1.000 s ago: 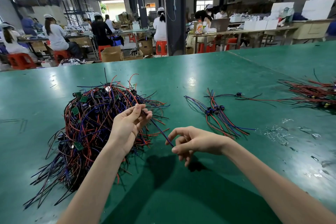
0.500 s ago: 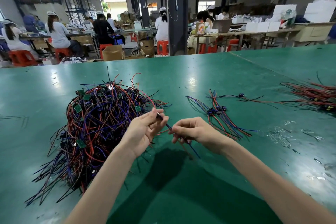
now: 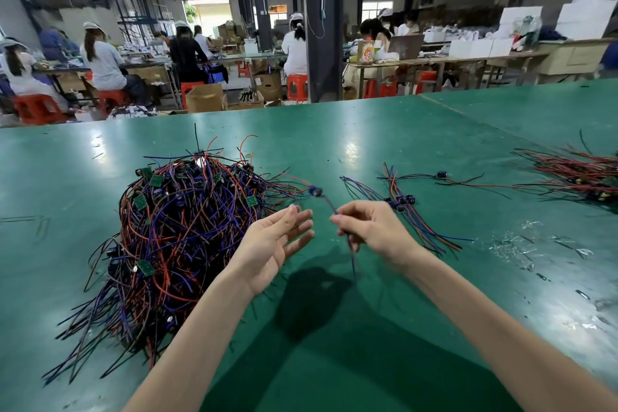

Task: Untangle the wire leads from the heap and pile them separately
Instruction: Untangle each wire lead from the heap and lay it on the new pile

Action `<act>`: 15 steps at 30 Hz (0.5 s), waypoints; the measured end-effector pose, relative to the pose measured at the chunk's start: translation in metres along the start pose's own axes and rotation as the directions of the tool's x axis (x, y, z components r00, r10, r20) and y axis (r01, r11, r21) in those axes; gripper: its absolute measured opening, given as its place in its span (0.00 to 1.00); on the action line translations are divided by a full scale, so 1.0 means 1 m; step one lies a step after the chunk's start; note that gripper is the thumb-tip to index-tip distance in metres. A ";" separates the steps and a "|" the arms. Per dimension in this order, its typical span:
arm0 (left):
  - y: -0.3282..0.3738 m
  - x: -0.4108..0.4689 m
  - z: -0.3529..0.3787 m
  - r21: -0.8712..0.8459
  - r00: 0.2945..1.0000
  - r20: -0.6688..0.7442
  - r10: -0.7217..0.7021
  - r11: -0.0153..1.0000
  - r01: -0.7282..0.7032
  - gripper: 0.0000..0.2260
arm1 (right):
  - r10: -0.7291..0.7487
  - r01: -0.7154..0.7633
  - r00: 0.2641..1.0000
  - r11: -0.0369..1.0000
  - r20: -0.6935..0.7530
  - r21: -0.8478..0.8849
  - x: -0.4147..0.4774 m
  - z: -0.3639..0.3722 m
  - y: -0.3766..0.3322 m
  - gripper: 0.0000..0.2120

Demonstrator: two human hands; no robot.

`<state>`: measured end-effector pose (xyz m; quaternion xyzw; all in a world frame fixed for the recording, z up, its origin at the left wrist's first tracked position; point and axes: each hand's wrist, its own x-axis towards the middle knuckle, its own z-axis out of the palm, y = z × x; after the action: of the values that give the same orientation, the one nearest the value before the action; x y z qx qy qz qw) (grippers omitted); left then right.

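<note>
A big tangled heap [image 3: 180, 231] of red, blue and black wire leads with small green boards lies on the green table [image 3: 334, 361], left of centre. My right hand [image 3: 371, 227] pinches one wire lead [image 3: 326, 202]; its dark connector end sticks up toward the heap and its blue tail hangs below my fingers. My left hand [image 3: 274, 244] hovers beside the heap with fingers spread, palm turned right, holding nothing. A small pile of separated leads [image 3: 408, 207] lies just right of my right hand.
Another bundle of red and black leads [image 3: 582, 174] lies at the table's right edge. Bits of clear plastic scrap [image 3: 521, 244] are scattered on the right. Beyond the table, people sit on red stools at benches, and a dark pillar [image 3: 322, 27] stands behind.
My left hand has let go of the lead and opened its fingers. My right hand has drawn the lead up and out of the heap.
</note>
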<state>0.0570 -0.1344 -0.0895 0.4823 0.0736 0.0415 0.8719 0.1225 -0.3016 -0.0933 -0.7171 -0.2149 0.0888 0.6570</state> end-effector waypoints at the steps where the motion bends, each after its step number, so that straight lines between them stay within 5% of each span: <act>1: 0.000 0.000 0.000 0.015 1.000 0.001 -0.002 1.000 0.002 0.08 | -0.015 0.014 0.998 1.000 -0.063 -0.015 0.004 -0.008 -0.001 0.06; 8: 0.002 -0.004 -0.001 0.107 0.999 0.019 -0.028 0.994 0.025 0.14 | 0.063 -0.143 0.930 0.969 -0.362 -0.199 0.026 -0.074 0.017 0.08; 15: 0.004 -0.006 0.002 0.183 1.000 -0.018 -0.006 0.983 0.009 0.12 | 0.233 -0.475 0.853 0.717 -0.466 -0.510 0.021 -0.097 0.024 0.04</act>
<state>0.0512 -0.1348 -0.0849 0.5598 0.0865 0.0355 0.8233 0.1859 -0.3812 -0.1016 -0.9206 0.0397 0.0048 0.3886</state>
